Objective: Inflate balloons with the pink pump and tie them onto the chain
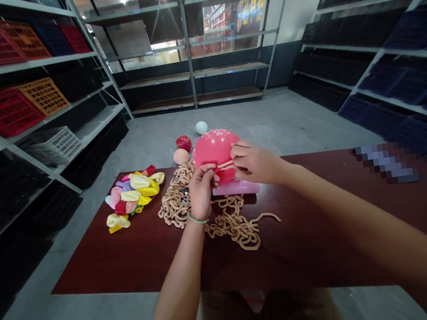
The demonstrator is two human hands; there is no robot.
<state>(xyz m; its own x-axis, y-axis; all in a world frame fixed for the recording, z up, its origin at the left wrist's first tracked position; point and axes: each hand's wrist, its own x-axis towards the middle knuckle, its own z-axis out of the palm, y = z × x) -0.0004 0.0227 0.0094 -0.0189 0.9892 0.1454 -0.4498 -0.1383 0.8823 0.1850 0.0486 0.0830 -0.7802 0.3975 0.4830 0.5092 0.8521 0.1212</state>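
A pink inflated balloon [215, 148] with a pale print stands behind my hands, over the far edge of the table. My left hand [200, 189], with a pale green band at the wrist, is closed in a pinch at the balloon's lower front. My right hand [251, 162] is closed at the balloon's right side. Between both hands runs a pale cord [224, 166], gripped at each end. Just below lies a pink-purple cylinder [237, 187], which looks like a balloon pump. Piles of tan cord [234, 223] spread beneath and left of my hands.
Several limp balloons [134, 192] lie heaped at the left of the dark red table [125, 267]. Beyond its far edge are a red balloon [183, 143], a peach one [181, 156] and a pale one [201, 127]. A blurred-out object [389, 163] lies right. Shelves with crates [4, 112] flank the room.
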